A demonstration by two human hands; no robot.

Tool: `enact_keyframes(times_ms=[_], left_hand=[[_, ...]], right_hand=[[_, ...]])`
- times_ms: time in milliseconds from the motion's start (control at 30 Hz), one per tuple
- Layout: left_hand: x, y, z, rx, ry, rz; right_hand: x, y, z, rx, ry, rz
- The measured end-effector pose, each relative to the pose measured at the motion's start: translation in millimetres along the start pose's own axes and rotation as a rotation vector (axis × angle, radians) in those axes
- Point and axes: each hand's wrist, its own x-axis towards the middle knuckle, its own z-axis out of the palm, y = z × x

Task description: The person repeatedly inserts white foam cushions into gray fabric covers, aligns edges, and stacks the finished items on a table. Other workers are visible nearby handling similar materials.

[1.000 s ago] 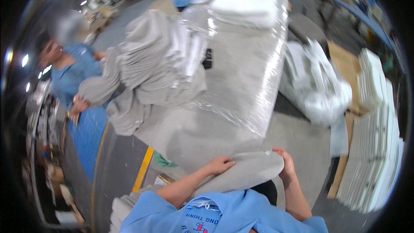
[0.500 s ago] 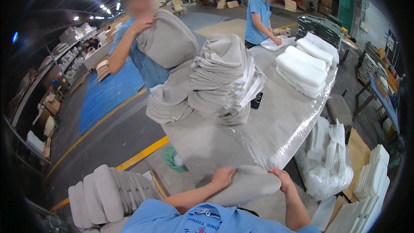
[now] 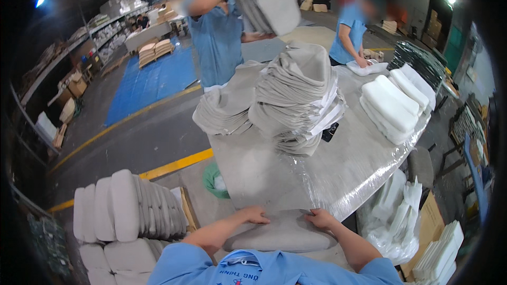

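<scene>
Close to my body, a grey fabric-covered cushion lies at the near end of the plastic-wrapped table. My left hand grips its far edge, fingers curled in. A short way to the right, my right hand pinches the same edge between thumb and fingers. Farther up the table stands a tall stack of grey fabric covers with white edges showing. Beside it on the left is a lower pile of grey covers.
White padding is stacked on the table's right side. Finished-looking grey cushions are piled at my lower left. A green bag sits by the table's left edge. Clear plastic bags stand right. Two co-workers stand across the table, one lifting grey cushions.
The cushion has turned level in front of me, and my right hand has shifted left along its edge. The co-worker at left has raised the grey cushions higher and rightward.
</scene>
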Motion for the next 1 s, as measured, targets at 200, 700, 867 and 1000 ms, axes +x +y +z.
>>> enact_keyframes(times_ms=[200,700,867,1000], left_hand=[[-3,-6,28,-0.1,0.238,-0.138],[6,-21,24,-0.193,0.418,-0.104],[-24,-50,26,-0.17,0.307,-0.163],[-23,-58,50,-0.148,0.452,-0.263]], right_hand=[[24,-17,-1,-0.213,0.071,0.079],[33,-22,7,-0.173,0.247,-0.095],[20,-17,-2,-0.238,0.131,-0.033],[27,-25,2,-0.203,0.105,0.066]])
